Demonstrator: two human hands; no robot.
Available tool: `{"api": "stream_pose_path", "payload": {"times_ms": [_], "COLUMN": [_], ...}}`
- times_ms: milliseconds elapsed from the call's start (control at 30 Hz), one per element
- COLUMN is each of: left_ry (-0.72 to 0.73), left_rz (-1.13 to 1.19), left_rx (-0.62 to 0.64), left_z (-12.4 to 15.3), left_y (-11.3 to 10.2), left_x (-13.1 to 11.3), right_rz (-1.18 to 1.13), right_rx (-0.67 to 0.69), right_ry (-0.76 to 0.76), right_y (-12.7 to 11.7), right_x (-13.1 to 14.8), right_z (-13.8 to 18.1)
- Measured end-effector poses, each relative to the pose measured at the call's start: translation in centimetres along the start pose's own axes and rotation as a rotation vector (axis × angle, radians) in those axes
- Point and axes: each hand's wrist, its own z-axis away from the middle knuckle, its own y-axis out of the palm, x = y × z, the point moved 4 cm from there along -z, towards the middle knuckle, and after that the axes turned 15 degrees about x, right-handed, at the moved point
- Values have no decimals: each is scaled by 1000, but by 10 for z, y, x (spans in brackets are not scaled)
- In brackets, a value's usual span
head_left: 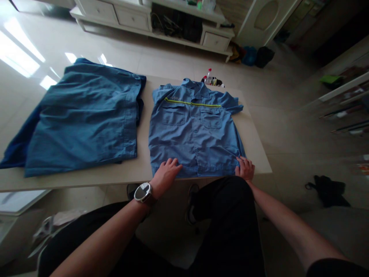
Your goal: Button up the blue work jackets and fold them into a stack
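A blue short-sleeved work shirt [178,134] lies front up on the table, its collar pointing away from me. It has a yellow-green stripe across the chest, two flap pockets and a buttoned front. My left hand [168,171], below a wristwatch, rests on the lower left part near the hem with its fingers apart. At the lower right corner, my right hand [245,168] has its fingers and thumb closed on the shirt's edge. To the left, more blue garments [86,115] lie in a layered pile, partly hidden under one another.
The pale table [261,159] ends just before my knees. Behind the shirt stand bottles with red caps [209,77]. A white TV cabinet [132,18] runs along the far side. A dark bag-like item [328,190] lies on the floor at right.
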Motion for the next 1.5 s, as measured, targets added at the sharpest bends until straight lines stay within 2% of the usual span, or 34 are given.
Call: {"api": "stream_pose_path", "payload": {"times_ms": [467, 767, 933, 1100, 1200, 1267, 1400, 1500], "left_ry": [-17, -7, 29, -26, -61, -65, -38, -56], "left_rz": [-33, 11, 80, 80, 83, 86, 74, 47], "left_rx": [30, -9, 46, 116, 126, 141, 168, 158], "left_z": [-6, -6, -9, -17, -21, -22, -20, -15], "left_y": [-4, -1, 11, 24, 23, 20, 16, 15], "left_x": [3, -1, -12, -16, -22, -29, -47, -53], "right_rz": [34, 40, 77, 123, 128, 113, 23, -3], "right_rx": [-26, 0, 89, 303, 364, 356, 526, 584], "right_ry": [-17, -2, 2, -2, -31, -56, -303, -351], "right_y": [3, 2, -3, -40, -73, -88, -82, -71], "right_x": [-2, -2, 7, 21, 49, 82, 173, 216], "right_z": [0, -1, -4, -25, -41, -45, -28, -13]}}
